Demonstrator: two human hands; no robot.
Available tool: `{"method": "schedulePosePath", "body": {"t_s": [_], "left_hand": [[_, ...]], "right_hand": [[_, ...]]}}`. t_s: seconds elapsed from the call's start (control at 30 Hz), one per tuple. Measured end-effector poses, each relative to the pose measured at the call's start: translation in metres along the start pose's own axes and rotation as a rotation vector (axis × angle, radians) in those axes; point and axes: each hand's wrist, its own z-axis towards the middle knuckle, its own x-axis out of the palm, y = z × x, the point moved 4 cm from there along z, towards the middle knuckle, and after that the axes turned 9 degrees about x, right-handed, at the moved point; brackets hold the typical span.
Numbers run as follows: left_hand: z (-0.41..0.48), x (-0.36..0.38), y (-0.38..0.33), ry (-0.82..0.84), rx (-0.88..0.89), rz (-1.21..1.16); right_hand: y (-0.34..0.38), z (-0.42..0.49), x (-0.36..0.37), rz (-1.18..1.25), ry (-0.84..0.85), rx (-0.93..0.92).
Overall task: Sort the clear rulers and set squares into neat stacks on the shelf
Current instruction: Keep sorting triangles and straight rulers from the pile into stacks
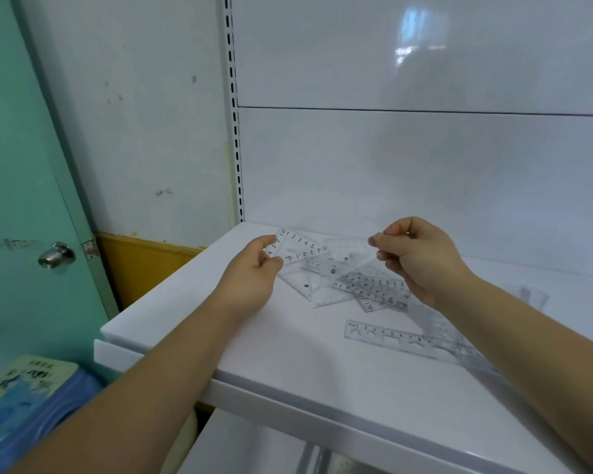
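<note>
Nearest us, at the lower left of the frame, a blue packet (24,398) lies below the shelf (288,364), whose white front edge cuts across the lower middle. On the shelf, right of centre, a single stencil ruler (387,336) lies flat. Its long axis runs left to right and passes under our right forearm, where another clear strip seems to overlap it. Further in, at the centre, sits the loose pile (360,289) of clear rulers and set squares, overlapping at all angles and not yet sorted. Just above and behind the pile our two hands hold one clear piece, which we take for a set square (300,244). The left hand (250,268) pinches its numbered corner between thumb and fingertips and the right hand (418,258) pinches the opposite end, so both grips are narrow and occupied. Its long axis spans left to right between the hands, and it appears raised above the pile. We judge that the bare stretch of shelf, a likely spot for a stack, lies nearer the left hand. Behind stand the white back panel (425,165) and the slotted upright (235,131).
</note>
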Motion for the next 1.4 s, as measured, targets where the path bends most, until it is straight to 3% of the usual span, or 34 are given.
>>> {"method": "schedulePosePath", "body": {"t_s": [0.17,0.3,0.37,0.5,0.73,0.9,1.2,1.4], "left_hand": [[0.001,-0.003,0.001,-0.038,-0.021,0.011],[-0.001,-0.003,-0.001,-0.029,-0.017,0.031],[-0.002,-0.002,-0.002,-0.024,-0.019,0.029],[-0.004,-0.001,-0.003,-0.005,-0.021,0.027],[-0.003,-0.004,-0.002,-0.037,0.0,0.043],[-0.003,-0.003,-0.008,-0.001,0.069,0.031],[-0.019,0.031,-0.049,0.295,0.301,0.072],[-0.055,0.064,-0.095,0.378,0.456,0.006]], "right_hand": [[-0.002,-0.001,0.005,0.186,0.059,0.031],[-0.003,-0.001,0.006,0.161,0.087,0.017],[-0.002,-0.004,0.007,-0.036,0.068,-0.053],[-0.003,-0.011,0.012,-0.768,0.017,-0.282],[0.003,-0.011,0.014,-1.143,0.1,-0.423],[0.022,-0.018,0.007,-1.322,-0.046,-0.524],[0.026,-0.095,-0.059,-1.369,-0.309,-0.352],[0.027,-0.175,-0.113,-1.493,-0.53,-0.297]]}}
